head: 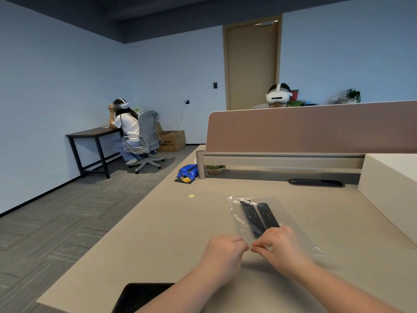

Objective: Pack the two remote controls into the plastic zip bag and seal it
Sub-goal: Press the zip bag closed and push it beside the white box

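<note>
The plastic zip bag (pixel 239 216) lies flat on the counter (pixel 171 227), a little to the 1 o'clock side of the person. Both remote controls are inside it, side by side and nearly touching: the left remote (pixel 251 218) and the right remote (pixel 268 215), with their far ends pointing to about 11 o'clock.

The left hand (pixel 222 250) and the right hand (pixel 278 243) meet at the near edge of the bag, at 6 o'clock from the remotes. Each hand seems to pinch the film there between thumb and fingers, and the fingertips almost touch each other. The zip strip itself I cannot make out.

I judge the bag to be very light, thin and soft; it wrinkles easily, as the crumpled far corner shows, and the film is probably slippery. The remotes are stiff and have some weight, so they should keep the bag in place on the counter. The best place to take hold is the mouth edge, pressing the two lips together and sliding along it towards 3 o'clock, where the bag continues beyond the right hand. Air trapped inside may resist the closing.
</note>
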